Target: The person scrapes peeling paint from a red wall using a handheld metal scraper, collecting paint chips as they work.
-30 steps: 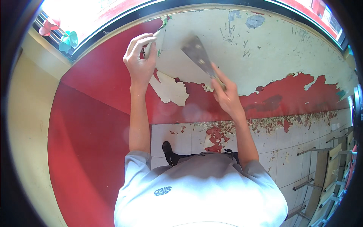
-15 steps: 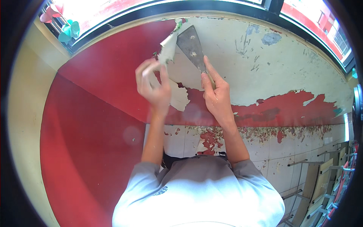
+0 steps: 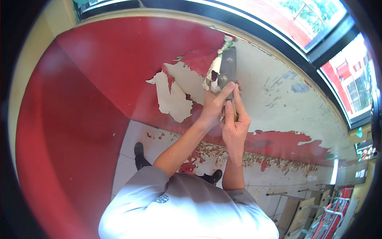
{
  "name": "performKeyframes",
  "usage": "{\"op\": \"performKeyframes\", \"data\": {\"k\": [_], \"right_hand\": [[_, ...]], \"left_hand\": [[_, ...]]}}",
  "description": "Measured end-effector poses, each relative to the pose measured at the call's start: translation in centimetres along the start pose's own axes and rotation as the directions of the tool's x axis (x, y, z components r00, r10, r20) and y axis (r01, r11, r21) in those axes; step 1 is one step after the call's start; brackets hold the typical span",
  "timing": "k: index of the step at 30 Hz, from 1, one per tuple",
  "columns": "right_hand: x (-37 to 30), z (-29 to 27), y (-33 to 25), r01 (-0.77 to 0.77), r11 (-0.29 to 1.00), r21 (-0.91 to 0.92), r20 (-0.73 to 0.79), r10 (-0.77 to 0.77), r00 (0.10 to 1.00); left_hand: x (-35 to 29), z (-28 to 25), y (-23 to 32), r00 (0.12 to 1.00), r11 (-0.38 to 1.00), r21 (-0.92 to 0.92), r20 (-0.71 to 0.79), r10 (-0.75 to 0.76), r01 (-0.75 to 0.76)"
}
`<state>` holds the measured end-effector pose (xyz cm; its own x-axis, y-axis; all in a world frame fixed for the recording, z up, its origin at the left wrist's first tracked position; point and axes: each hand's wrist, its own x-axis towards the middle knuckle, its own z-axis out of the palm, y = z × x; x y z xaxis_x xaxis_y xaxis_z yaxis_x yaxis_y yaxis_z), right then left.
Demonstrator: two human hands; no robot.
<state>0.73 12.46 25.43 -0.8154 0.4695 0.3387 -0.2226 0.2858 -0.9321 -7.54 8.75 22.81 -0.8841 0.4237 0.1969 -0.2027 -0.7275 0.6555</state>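
Observation:
My right hand [image 3: 236,126] is wrapped round the handle of a paint scraper [image 3: 228,65], whose flat grey blade points up the wall. My left hand [image 3: 214,106] is closed on the scraper where blade and handle meet, thumb in front and a fingertip showing behind. The blade lies against the wall [image 3: 262,91] at the border between red paint and the pale bared surface. Along the blade's left edge stands a curled paint strip [image 3: 215,71], cream with a green tip. Farther left hangs a large torn paint flap [image 3: 172,97], its cream side showing.
Red paint [image 3: 131,59] covers the wall to the left. A dark window frame [image 3: 274,38] runs above. Paint chips [image 3: 254,159] litter the tiled floor [image 3: 254,181] along the wall's foot. Stacked chairs or desks [image 3: 302,211] stand at the lower right.
My left hand has left the loose paint strip and come across to the scraper. The blade has turned more upright. The view has swung, and the torn flap on the left now shows fully.

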Motion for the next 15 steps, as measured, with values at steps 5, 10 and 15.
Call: {"op": "performKeyframes", "data": {"k": [5,10,15], "right_hand": [[0.6,0.2,1.9,0.068,0.99,-0.12,-0.047,-0.075,0.996],[-0.6,-0.3,0.7,-0.069,0.996,-0.06,-0.064,0.065,0.996],[-0.2,0.8,-0.1,-0.135,0.99,0.036,-0.024,0.136,0.99]], "left_hand": [[0.1,1.0,-0.2,0.991,0.986,-0.166,-0.13,-0.019,-0.003],[-0.9,0.9,0.6,0.988,0.996,-0.087,-0.151,-0.044,0.031],[-0.2,0.1,2.1,0.985,0.99,-0.094,-0.129,-0.118,0.106]]}}
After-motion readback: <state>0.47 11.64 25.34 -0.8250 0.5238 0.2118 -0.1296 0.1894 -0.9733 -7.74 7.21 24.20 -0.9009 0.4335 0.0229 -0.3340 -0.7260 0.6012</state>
